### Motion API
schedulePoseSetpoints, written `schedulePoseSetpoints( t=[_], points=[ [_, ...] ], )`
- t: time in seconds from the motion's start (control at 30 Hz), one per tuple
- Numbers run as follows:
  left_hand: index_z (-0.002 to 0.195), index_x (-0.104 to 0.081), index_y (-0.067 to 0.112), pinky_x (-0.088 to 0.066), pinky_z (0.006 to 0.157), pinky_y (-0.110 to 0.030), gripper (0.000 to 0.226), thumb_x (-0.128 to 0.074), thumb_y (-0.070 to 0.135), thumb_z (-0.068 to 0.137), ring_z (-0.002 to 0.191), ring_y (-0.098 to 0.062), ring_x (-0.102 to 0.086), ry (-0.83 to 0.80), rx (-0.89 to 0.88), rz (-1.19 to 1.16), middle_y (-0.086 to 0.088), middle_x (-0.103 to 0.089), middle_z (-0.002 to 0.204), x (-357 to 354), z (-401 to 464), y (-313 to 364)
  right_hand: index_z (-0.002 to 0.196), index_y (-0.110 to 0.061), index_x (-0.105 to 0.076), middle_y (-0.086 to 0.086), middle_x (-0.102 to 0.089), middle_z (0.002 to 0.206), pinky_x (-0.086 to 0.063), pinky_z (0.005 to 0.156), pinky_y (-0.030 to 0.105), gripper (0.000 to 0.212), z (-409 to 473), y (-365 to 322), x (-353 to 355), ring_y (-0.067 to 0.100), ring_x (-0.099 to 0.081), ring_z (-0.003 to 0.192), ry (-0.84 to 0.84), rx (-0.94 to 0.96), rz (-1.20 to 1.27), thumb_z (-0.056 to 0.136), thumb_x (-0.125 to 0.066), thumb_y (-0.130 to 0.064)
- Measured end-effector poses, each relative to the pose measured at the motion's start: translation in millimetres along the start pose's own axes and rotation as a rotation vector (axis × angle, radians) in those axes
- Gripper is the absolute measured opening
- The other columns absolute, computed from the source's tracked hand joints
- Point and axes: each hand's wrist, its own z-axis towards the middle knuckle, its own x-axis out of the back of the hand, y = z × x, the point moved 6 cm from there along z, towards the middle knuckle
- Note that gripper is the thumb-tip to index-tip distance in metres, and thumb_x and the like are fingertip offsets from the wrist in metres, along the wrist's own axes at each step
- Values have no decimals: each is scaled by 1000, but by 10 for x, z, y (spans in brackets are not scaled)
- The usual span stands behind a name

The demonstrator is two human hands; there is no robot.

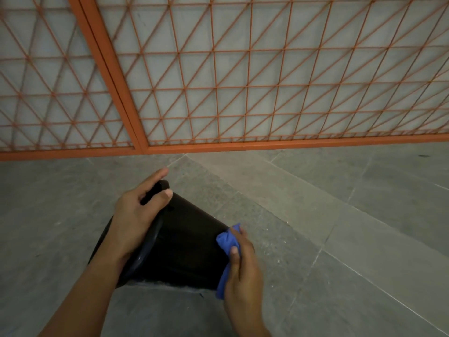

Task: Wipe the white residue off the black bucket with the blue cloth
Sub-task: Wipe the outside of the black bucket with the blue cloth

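Note:
The black bucket (pixel 184 242) lies tipped on its side on the grey floor, its rim toward the left and its base toward the right. My left hand (pixel 136 215) grips the rim at the top, fingers curled over the edge. My right hand (pixel 243 268) holds the bunched blue cloth (pixel 227 242) pressed against the bucket's base end. The cloth hangs down along that end. No white residue shows on the dark wall that faces me; the far side and the inside are hidden.
An orange metal grille (pixel 218 81) with a thick frame stands just behind the bucket, its bottom bar along the floor. Grey stone tiles (pixel 340 227) spread to the right and front, with pale specks scattered near the bucket.

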Motion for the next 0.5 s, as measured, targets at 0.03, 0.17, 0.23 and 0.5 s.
schedulePoseSetpoints(
  t=[0.03,0.17,0.23,0.5],
  points=[
    [120,-57,42,-36,102,-18,60,-54,57,61,124,1,-47,-12,-5,-7,12,-56,130,1,4,-3,115,-37,-50,-11,-41,139,-22,97,-4,29,-48,-89,-72,-19,-33,122,-39,51,-3,94,-41,-20],
    [115,-59,39,-37,92,-3,45,-59,40,70,122,1,-49,6,-12,-27,9,-58,127,-4,25,20,113,-45,-49,-18,-49,129,-26,102,3,33,170,-212,-187,-11,-41,120,-147,147,-158,97,-40,-18],
    [118,-60,33,-38,92,-8,43,-60,30,75,122,-2,-50,32,-16,-33,5,-59,127,30,22,29,110,-35,-55,-13,-59,113,-33,86,0,27,358,-17,-5,-2,-54,106,-66,47,-179,97,-40,-16],
    [114,-62,34,-37,97,-17,35,-62,22,81,120,-1,-51,9,-21,-49,10,-61,123,45,-8,53,120,-34,-53,-25,-47,127,-23,98,-2,30,-9,-134,-111,-15,-37,121,-70,56,-50,96,-41,-20]
  ],
)
